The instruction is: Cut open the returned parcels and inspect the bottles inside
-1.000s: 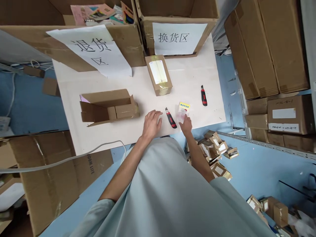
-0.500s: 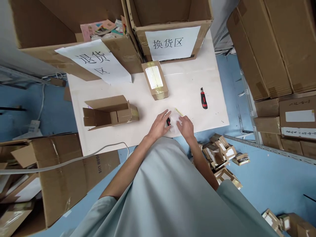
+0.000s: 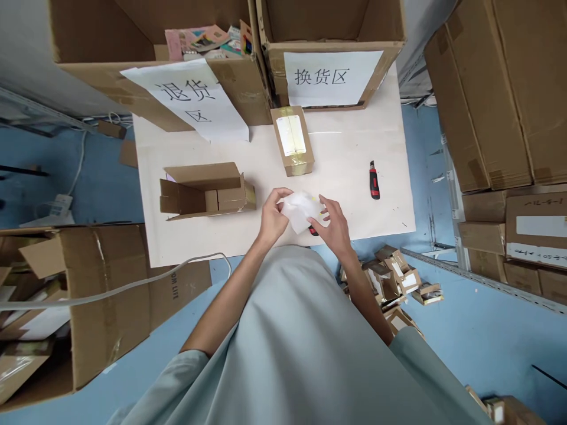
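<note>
Pinching a clear bag [image 3: 300, 210] from both ends, left hand [image 3: 271, 219] and right hand [image 3: 335, 223] hold it just above the table [image 3: 345, 147] edge, long axis running left-right between them. Red knife [image 3: 313, 231] lies beneath; second knife [image 3: 374, 180] well apart rightward.

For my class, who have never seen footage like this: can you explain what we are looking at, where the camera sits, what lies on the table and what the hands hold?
The camera is worn on a person's head and looks down, so you see their own arms. The left hand and right hand together hold a small clear plastic packet above the white table. On the table lie an opened cardboard box, a taped sealed box and a red and black utility knife. A second knife peeks out under the right hand. Two large cartons with paper signs stand at the far edge.
</note>
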A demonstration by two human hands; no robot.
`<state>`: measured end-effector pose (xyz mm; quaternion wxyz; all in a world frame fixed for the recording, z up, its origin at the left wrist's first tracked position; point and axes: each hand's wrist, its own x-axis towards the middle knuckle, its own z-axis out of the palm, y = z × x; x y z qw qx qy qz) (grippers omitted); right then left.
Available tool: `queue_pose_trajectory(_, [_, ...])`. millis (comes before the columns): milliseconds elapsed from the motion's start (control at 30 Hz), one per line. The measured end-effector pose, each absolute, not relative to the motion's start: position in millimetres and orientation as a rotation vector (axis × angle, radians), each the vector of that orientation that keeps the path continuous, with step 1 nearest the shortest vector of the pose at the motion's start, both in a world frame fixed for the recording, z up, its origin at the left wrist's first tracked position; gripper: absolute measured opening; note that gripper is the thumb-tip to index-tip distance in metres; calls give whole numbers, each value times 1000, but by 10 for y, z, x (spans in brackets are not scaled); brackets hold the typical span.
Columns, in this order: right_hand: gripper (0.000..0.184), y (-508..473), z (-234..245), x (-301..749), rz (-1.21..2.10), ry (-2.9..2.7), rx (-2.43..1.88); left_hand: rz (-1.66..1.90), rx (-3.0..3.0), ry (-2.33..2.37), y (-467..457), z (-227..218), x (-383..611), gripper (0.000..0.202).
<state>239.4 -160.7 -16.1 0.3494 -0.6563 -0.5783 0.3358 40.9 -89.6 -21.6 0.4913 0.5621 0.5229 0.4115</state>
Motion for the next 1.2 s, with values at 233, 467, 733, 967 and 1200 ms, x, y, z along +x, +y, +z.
queue_pose_trajectory(233, [72, -1470, -77, 1995, 974, -1467, -1651, 1119, 1145, 1227, -862, 36, 143, 40])
queue_pose_trajectory(467, [52, -1120, 202, 1382, 980, -1280, -1513, 1214, 1271, 1164, -909, 346, -342, 45])
queue_pose_trajectory(733, [39, -567, 493, 371, 909, -1707, -1427, 1289, 1347, 1321, -726, 575, -1333, 52])
queue_pose_trajectory(967, [33, -272, 84, -356, 944, -1955, -1396, 1229, 1396, 1591, -561, 285, -2078, 29])
queue_pose_trajectory(1200, [46, -369, -363, -349, 967, -2067, -1698, 733, 1773, 1718, -464, -214, -2231, 46])
